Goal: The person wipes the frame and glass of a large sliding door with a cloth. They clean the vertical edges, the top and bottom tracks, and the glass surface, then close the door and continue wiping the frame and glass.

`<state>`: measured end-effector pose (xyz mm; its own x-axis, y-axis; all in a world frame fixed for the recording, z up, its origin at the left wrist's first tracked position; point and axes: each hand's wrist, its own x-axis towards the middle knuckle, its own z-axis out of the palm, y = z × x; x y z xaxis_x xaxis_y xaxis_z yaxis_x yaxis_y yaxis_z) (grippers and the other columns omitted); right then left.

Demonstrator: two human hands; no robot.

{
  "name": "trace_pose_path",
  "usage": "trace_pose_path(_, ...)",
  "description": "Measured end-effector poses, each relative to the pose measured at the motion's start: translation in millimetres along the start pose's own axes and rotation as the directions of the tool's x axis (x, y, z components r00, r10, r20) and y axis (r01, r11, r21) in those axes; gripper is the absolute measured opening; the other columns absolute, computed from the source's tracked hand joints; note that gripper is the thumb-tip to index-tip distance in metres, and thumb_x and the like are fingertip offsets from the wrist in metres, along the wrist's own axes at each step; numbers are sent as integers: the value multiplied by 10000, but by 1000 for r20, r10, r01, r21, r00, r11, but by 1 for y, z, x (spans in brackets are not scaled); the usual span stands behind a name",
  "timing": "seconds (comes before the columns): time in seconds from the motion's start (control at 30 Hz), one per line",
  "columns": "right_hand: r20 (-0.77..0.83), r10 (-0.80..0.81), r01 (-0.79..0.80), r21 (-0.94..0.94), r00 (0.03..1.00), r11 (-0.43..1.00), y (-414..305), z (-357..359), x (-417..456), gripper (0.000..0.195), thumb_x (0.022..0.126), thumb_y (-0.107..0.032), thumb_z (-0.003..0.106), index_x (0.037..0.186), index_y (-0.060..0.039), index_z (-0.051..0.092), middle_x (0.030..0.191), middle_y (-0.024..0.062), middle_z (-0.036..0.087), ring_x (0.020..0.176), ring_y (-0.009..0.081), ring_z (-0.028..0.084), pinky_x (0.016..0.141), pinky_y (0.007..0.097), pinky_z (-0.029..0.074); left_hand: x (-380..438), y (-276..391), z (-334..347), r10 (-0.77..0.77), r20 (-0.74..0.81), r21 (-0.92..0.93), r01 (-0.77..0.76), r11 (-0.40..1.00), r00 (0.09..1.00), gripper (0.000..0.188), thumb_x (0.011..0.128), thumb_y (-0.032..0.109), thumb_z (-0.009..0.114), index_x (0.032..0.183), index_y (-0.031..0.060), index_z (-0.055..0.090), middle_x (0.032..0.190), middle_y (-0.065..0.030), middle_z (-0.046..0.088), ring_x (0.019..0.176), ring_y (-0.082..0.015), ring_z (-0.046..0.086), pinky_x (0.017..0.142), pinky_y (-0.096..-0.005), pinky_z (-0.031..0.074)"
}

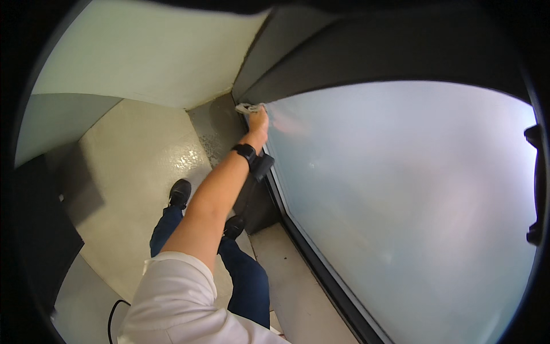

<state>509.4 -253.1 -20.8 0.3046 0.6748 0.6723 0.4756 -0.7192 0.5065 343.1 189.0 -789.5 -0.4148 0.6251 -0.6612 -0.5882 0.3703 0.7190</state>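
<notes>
My left hand (259,122) reaches far forward, holding a crumpled light cloth (248,108). Hand and cloth are at the far corner of a large frosted glass panel (399,206), against its edge. A faint reflection of the hand shows in the glass. Most of the fingers are hidden. Around the wrist is a black strap (245,151) with a dark box-shaped device (262,166) on it. My right hand is out of view.
A black frame (320,268) borders the glass, and a dark panel (386,56) rises beyond it. Pale walls (146,51) stand ahead. My black shoes (179,193) are on a shiny beige floor (133,163). A black cable (112,316) curves at lower left, below a dark object (43,232).
</notes>
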Motion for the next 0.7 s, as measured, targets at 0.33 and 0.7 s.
trace_pose_path(0.33,-144,38,-41,-18,989,999,30,-2,2,488,930,-409,525,674,-37,341,609,28,293,562,181,279,525,348,218,79,-105,-43,-63,245,304,-14,952,968,545,988,392,416,1268,-70,491,1264,-234,544,1151,-356,506,990,-396,381)
trace_pose_path(0.7,-249,84,-59,105,965,993,12,38,17,452,905,-346,562,674,-30,337,628,27,300,587,170,271,536,351,224,-146,-297,-142,99,579,637,-524,566,810,565,968,278,467,1377,-90,342,1437,-306,331,1345,-459,296,1134,-474,234)
